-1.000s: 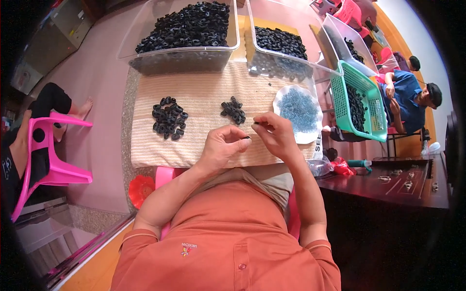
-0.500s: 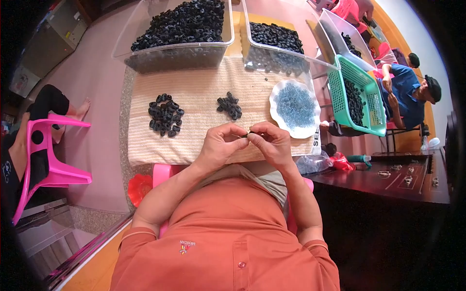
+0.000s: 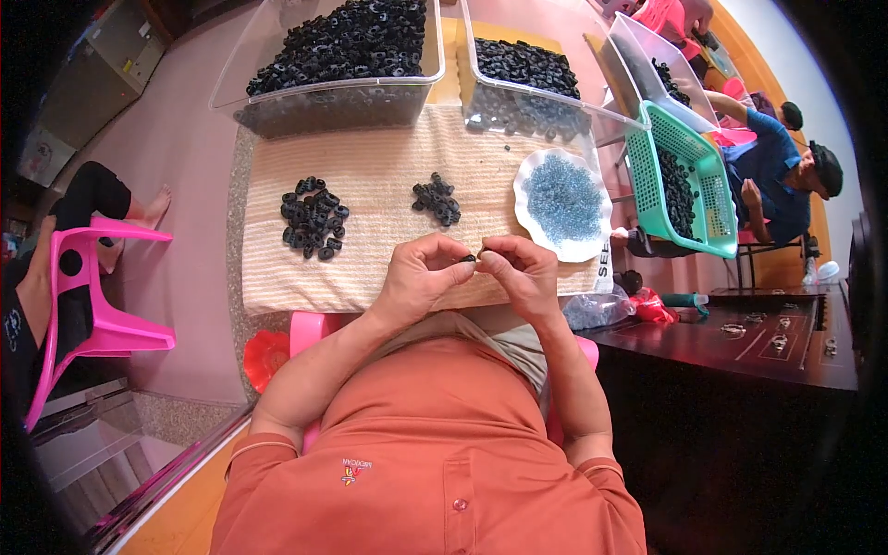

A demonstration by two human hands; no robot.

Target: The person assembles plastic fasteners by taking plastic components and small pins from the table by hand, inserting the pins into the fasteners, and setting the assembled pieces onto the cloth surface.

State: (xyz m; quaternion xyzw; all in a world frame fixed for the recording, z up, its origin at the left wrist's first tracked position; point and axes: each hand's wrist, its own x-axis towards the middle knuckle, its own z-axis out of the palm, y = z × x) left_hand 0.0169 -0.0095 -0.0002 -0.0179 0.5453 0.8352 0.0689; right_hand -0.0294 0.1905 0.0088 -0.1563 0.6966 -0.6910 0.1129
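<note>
My left hand (image 3: pixel 425 275) pinches a small black plastic part (image 3: pixel 469 259) between thumb and fingertips. Close against it, my right hand (image 3: pixel 521 277) is closed in a pinch too; whatever sits between its fingertips is too small to make out. Both hands hover over the near edge of a striped cream towel (image 3: pixel 379 157). Beyond them lies a small heap of black parts (image 3: pixel 437 200), and a larger heap of black ring-like parts (image 3: pixel 314 218) rests to the left. On the right stands a white scalloped plate (image 3: pixel 583 252) holding many tiny clear-blue pieces (image 3: pixel 562 199).
Two clear bins (image 3: pixel 338 106) (image 3: pixel 527 116) full of black parts stand along the towel's far edge. A green basket (image 3: pixel 657 199) and another clear bin (image 3: pixel 638 69) are at right, near a co-worker in blue (image 3: pixel 777 176). Left is a pink stool (image 3: pixel 102 314); lower right, a dark cabinet (image 3: pixel 721 342).
My fingertips have drawn slightly apart, so the black part shows more in my left hand. The co-worker's one arm has reached out toward the clear bin. The heaps look unchanged.
</note>
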